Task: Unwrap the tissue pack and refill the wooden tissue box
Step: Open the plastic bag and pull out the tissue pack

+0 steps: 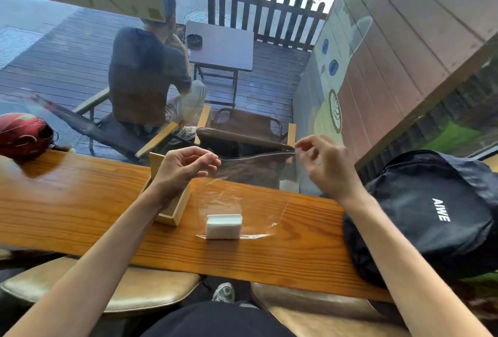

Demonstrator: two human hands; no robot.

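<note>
From the head camera, the stack of white tissues [223, 226] sits bare on the wooden counter [80, 210], resting on the lower edge of the clear plastic wrapper [242, 196], which rises from under it up to both raised hands. The left hand [186, 167] pinches the wrapper's upper edge between thumb and curled fingers; the right hand [326, 164] pinches the same edge farther right, its other fingers loosely spread. The film is stretched between them above the counter, so the unwrapping looks nearly finished.

The open wooden tissue box [168, 202] stands just beside the stack, to its left and slightly farther from the person, partly hidden behind the left wrist. The stack's long axis runs left to right along the counter. The left hand is nearer the box and hangs almost over it; the stack lies below and between the two hands. A black bag [431, 212] rests at the counter's right end, well apart from the stack.
</note>
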